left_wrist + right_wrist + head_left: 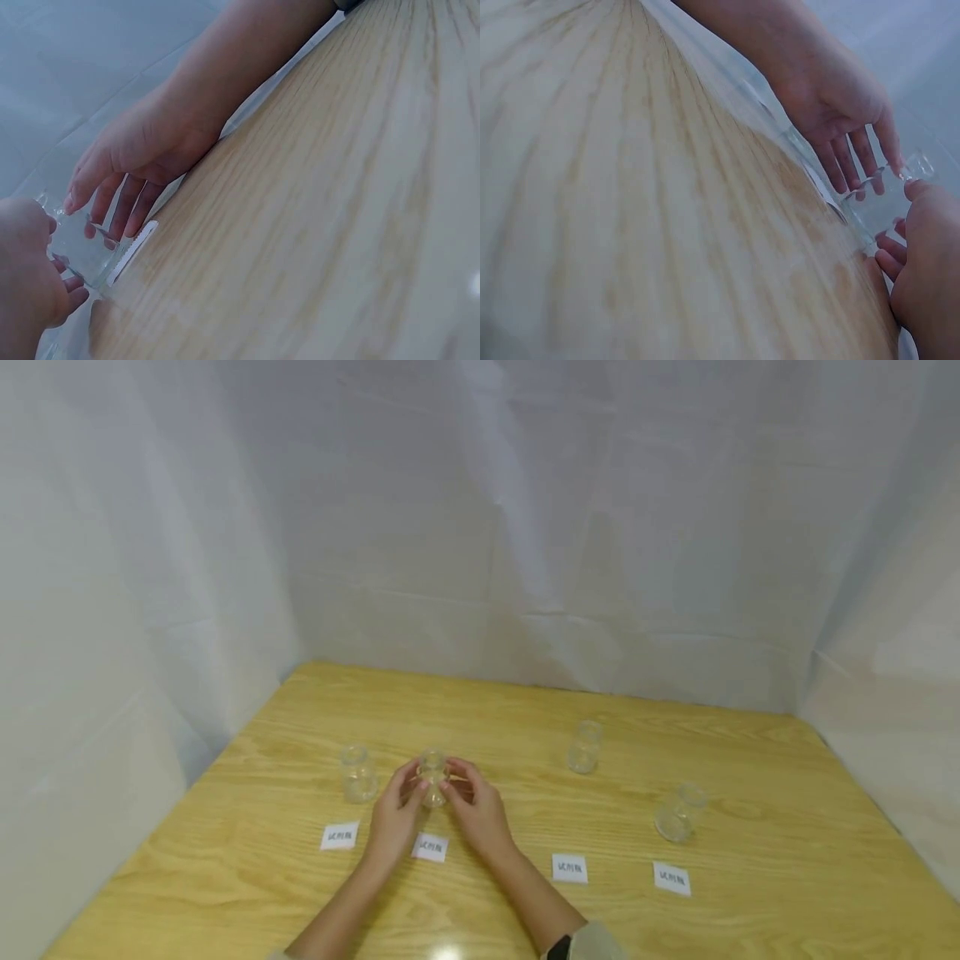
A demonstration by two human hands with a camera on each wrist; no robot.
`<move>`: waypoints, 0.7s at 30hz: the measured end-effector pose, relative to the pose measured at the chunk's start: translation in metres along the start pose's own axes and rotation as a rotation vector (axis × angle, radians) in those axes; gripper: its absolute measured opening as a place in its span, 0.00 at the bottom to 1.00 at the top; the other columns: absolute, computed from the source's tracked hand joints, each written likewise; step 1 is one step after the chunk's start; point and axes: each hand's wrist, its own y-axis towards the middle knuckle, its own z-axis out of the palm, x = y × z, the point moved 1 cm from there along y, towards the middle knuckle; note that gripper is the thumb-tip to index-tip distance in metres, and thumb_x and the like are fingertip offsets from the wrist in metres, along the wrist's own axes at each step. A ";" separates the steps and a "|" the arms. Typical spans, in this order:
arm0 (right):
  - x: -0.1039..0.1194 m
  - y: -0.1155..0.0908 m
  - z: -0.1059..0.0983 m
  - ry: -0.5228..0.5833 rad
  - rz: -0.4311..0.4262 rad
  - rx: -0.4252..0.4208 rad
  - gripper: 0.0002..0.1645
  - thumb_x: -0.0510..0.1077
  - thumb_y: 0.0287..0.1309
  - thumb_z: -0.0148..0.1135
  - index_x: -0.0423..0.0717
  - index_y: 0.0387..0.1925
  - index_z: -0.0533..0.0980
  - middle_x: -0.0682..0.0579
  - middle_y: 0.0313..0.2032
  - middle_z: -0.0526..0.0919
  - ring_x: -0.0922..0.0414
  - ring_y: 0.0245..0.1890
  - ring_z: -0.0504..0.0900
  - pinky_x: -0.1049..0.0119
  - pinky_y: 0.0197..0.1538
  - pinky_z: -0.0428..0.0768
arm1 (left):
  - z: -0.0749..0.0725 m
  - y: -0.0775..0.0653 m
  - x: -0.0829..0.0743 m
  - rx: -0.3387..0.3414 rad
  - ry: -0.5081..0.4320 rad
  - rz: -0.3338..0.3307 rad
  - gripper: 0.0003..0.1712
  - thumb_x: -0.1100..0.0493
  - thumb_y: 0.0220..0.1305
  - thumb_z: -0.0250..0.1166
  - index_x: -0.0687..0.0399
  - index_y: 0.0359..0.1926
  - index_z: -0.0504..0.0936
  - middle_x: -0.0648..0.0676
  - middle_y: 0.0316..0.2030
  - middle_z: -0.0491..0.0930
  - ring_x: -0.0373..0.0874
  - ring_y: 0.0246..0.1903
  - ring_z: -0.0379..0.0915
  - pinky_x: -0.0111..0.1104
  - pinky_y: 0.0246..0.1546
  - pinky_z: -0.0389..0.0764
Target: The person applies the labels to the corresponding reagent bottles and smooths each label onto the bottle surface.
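A small clear glass reagent bottle [432, 777] is held upright between both hands, behind a white card [430, 847] with handwritten characters. My left hand [396, 814] grips its left side, thumb at the front and fingers bent round the glass. From the other side my right hand [482, 814] holds it in the same way. Both wrist views show the bottle between the two hands, low over the wooden table [300, 225]. Whether its base touches the wood cannot be made out. Just left of the hands stands another clear glass bottle [358, 774].
Two more glass bottles stand to the right, one farther back [585, 747] and one nearer [680, 814]. White cards lie in a front row: a left card [340, 836], a middle-right card [570, 868] and a right card [671, 877]. White sheeting [525, 527] surrounds the table.
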 end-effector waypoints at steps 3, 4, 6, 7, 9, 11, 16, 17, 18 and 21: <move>-0.003 0.000 0.001 -0.009 -0.010 0.001 0.22 0.43 0.62 0.57 0.41 0.56 0.69 0.42 0.50 0.76 0.47 0.46 0.78 0.61 0.48 0.76 | -0.001 -0.001 0.000 0.004 0.009 -0.003 0.24 0.60 0.68 0.54 0.64 0.61 0.65 0.68 0.55 0.68 0.60 0.54 0.65 0.47 0.54 0.67; -0.003 -0.001 0.001 -0.002 -0.006 0.001 0.22 0.43 0.62 0.57 0.41 0.56 0.69 0.42 0.50 0.76 0.47 0.46 0.78 0.61 0.49 0.76 | -0.002 -0.001 0.000 0.003 0.007 -0.005 0.24 0.60 0.68 0.54 0.64 0.62 0.64 0.67 0.56 0.68 0.60 0.55 0.64 0.47 0.55 0.67; -0.003 -0.001 0.002 0.002 -0.006 -0.008 0.22 0.44 0.62 0.57 0.40 0.56 0.69 0.42 0.50 0.76 0.47 0.46 0.77 0.60 0.49 0.76 | -0.003 -0.002 -0.001 -0.003 0.008 0.008 0.25 0.60 0.67 0.54 0.63 0.63 0.63 0.66 0.57 0.66 0.59 0.56 0.63 0.47 0.55 0.66; -0.002 -0.001 0.002 0.002 -0.005 -0.021 0.22 0.43 0.61 0.57 0.40 0.55 0.69 0.42 0.49 0.76 0.47 0.46 0.77 0.59 0.49 0.76 | -0.004 -0.002 -0.002 -0.012 0.012 0.018 0.25 0.60 0.67 0.54 0.63 0.63 0.63 0.65 0.58 0.66 0.58 0.57 0.62 0.46 0.56 0.65; 0.000 -0.001 0.000 0.001 -0.005 -0.058 0.21 0.42 0.61 0.57 0.39 0.54 0.69 0.42 0.48 0.76 0.47 0.46 0.76 0.59 0.48 0.76 | -0.004 -0.004 -0.003 -0.036 0.021 0.051 0.26 0.61 0.67 0.55 0.62 0.64 0.62 0.64 0.59 0.65 0.57 0.57 0.61 0.47 0.56 0.65; 0.004 -0.001 -0.001 -0.018 -0.014 -0.106 0.18 0.40 0.60 0.57 0.39 0.51 0.71 0.43 0.47 0.77 0.48 0.46 0.76 0.60 0.46 0.77 | -0.004 -0.006 -0.005 -0.076 0.042 0.116 0.26 0.62 0.66 0.56 0.61 0.63 0.64 0.63 0.59 0.65 0.58 0.56 0.61 0.49 0.54 0.67; 0.033 -0.002 -0.012 -0.037 -0.066 -0.175 0.13 0.33 0.60 0.54 0.34 0.46 0.72 0.42 0.44 0.77 0.49 0.45 0.75 0.56 0.45 0.76 | -0.001 -0.009 -0.013 -0.189 0.047 0.416 0.22 0.71 0.61 0.58 0.62 0.57 0.70 0.60 0.55 0.69 0.57 0.54 0.63 0.47 0.53 0.67; 0.042 -0.003 -0.016 -0.032 -0.076 -0.179 0.12 0.32 0.60 0.54 0.33 0.46 0.72 0.41 0.44 0.77 0.48 0.45 0.74 0.54 0.45 0.75 | 0.001 -0.009 -0.016 -0.204 0.036 0.489 0.22 0.74 0.59 0.57 0.63 0.56 0.71 0.60 0.54 0.70 0.56 0.54 0.63 0.44 0.55 0.66; 0.051 -0.004 -0.020 -0.032 -0.088 -0.182 0.12 0.31 0.60 0.53 0.31 0.46 0.71 0.41 0.44 0.77 0.48 0.45 0.74 0.53 0.46 0.75 | 0.003 -0.009 -0.020 -0.214 0.026 0.557 0.22 0.76 0.58 0.57 0.65 0.54 0.72 0.61 0.53 0.72 0.56 0.54 0.63 0.41 0.56 0.65; 0.072 -0.004 -0.035 -0.037 -0.116 -0.203 0.12 0.30 0.60 0.52 0.28 0.45 0.70 0.39 0.44 0.76 0.47 0.45 0.74 0.52 0.46 0.74 | 0.012 -0.011 -0.040 -0.207 -0.008 0.689 0.21 0.81 0.54 0.57 0.71 0.50 0.73 0.65 0.49 0.73 0.59 0.52 0.64 0.31 0.57 0.63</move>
